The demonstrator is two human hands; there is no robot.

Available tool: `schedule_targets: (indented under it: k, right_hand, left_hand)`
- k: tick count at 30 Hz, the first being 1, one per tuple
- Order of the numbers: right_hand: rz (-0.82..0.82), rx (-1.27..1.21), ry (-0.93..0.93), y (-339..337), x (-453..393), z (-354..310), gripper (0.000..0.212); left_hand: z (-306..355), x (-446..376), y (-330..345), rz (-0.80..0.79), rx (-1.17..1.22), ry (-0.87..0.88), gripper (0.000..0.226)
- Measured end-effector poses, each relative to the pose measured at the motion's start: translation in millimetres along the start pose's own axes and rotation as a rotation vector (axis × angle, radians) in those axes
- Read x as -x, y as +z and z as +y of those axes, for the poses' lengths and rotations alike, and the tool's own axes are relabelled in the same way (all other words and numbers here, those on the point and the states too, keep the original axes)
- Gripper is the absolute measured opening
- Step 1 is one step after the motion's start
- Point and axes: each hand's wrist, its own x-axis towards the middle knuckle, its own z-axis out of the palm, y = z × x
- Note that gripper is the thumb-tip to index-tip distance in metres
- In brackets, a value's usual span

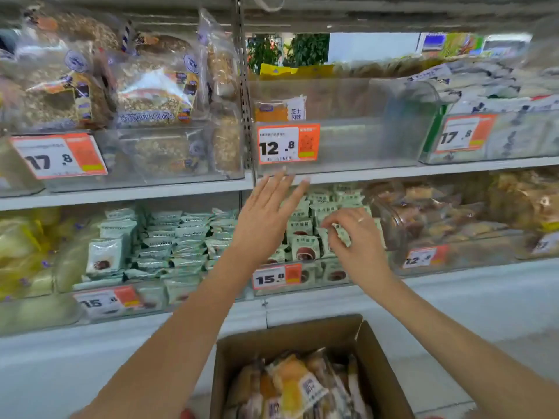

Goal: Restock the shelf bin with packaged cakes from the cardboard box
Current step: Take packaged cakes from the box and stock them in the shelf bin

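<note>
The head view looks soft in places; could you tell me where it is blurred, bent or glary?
Head view: the shelf edges bow, a wide-angle effect; the far right bins and upper left bread bags smear with blur; the 12.8 tag and left hand stay fairly sharp; the clear bin carries a milky sheen; the box is lit evenly, without hard shadows.

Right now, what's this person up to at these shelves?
A person is restocking a shop shelf. The clear bin with the 12.8 price tag is nearly bare, with one orange packet at its back left. The left hand is raised, open, just below that bin. The right hand seems to pinch a small green packet on the shelf below. The cardboard box of packaged cakes sits open underneath; neither hand holds a cake yet.
</note>
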Motion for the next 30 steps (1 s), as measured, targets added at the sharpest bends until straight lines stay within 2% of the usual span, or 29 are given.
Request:
schedule_targets:
  k: [4, 6, 7, 9, 11, 14, 16, 18, 20, 22, 24, 26, 30]
  right_hand:
    - [-0.215, -0.009, 0.131, 26.4, 82.8, 10.1, 0.017]
    - [-0.343, -0.001, 0.220, 38.1, 122.4, 16.4, 0.019]
    - [-0.420, 0.018, 0.262, 42.7, 142.3, 18.6, 0.020]
    - [-0.618, 0.056, 0.374, 53.4, 180.3, 25.7, 0.018]
    - [-0.830, 0.033, 0.549, 60.4, 213.5, 27.5, 0.018]
    - [-1.101, -0.046, 0.717, 67.6, 252.6, 22.5, 0.041]
    - [-1.132, -0.081, 0.832, 69.6, 270.4, 18.9, 0.065]
    - [-1.074, -0.152, 0.973, 69.3, 281.3, 15.5, 0.078]
    - [-0.995, -0.307, 1.099, 68.0, 288.0, 13.6, 0.077]
    - [-0.967, -0.380, 1.179, 66.8, 293.3, 12.1, 0.069]
    - [-0.979, -0.385, 1.201, 66.9, 298.8, 11.9, 0.067]
    - [-0.985, -0.414, 1.229, 69.3, 303.0, 13.1, 0.066]
    - [-0.978, -0.446, 1.129, 77.1, 297.7, 17.0, 0.079]
  left_hand:
    - [34.9, 76.3, 19.8, -0.173, 0.102, 0.055, 0.066]
    - [52.2, 109.0, 29.0, -0.260, 0.159, 0.077, 0.070]
    - [62.1, 121.8, 30.5, -0.341, 0.167, 0.073, 0.074]
    - [79.4, 139.3, 28.0, -0.649, 0.157, 0.051, 0.073]
    - [95.5, 159.6, 35.4, -0.896, 0.162, -0.026, 0.058]
    - [116.2, 192.1, 45.2, -1.029, 0.237, -0.231, 0.035]
    - [126.2, 216.0, 53.2, -1.089, 0.340, -0.433, 0.031]
    - [134.1, 234.8, 58.4, -1.145, 0.559, -0.776, 0.040]
    - [139.4, 247.8, 65.6, -1.149, 0.735, -1.108, 0.039]
    - [145.2, 255.2, 73.0, -1.161, 0.810, -1.341, 0.033]
    - [153.1, 251.3, 71.4, -1.248, 0.816, -1.434, 0.029]
    - [158.2, 248.8, 75.0, -1.334, 0.814, -1.511, 0.045]
    - [160.5, 244.4, 92.2, -1.297, 0.838, -1.580, 0.050]
